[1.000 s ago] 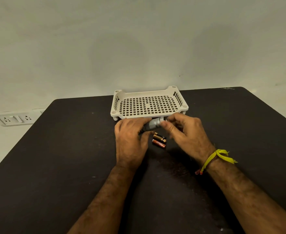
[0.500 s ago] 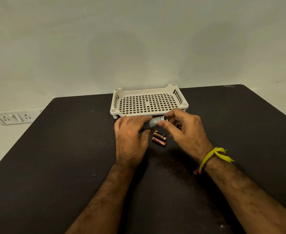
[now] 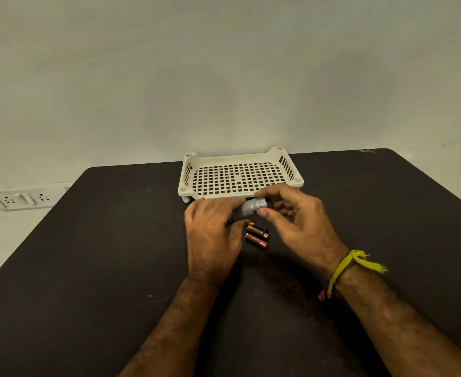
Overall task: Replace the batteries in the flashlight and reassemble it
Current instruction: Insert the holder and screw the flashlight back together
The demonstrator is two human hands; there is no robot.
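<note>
- The flashlight is held above the table, near the middle of its far edge, just in front of the basket.
- Its dark body is wrapped by the curled fingers of the left hand, probably to keep it from turning.
- Its grey end is pinched by thumb and fingers of the right hand, as if a cap is being twisted; on or off cannot be told.
- Three batteries are laid side by side under the hands, within easy reach.
- The table is dark and matte; a pale wall and a socket plate are seen behind.
</note>
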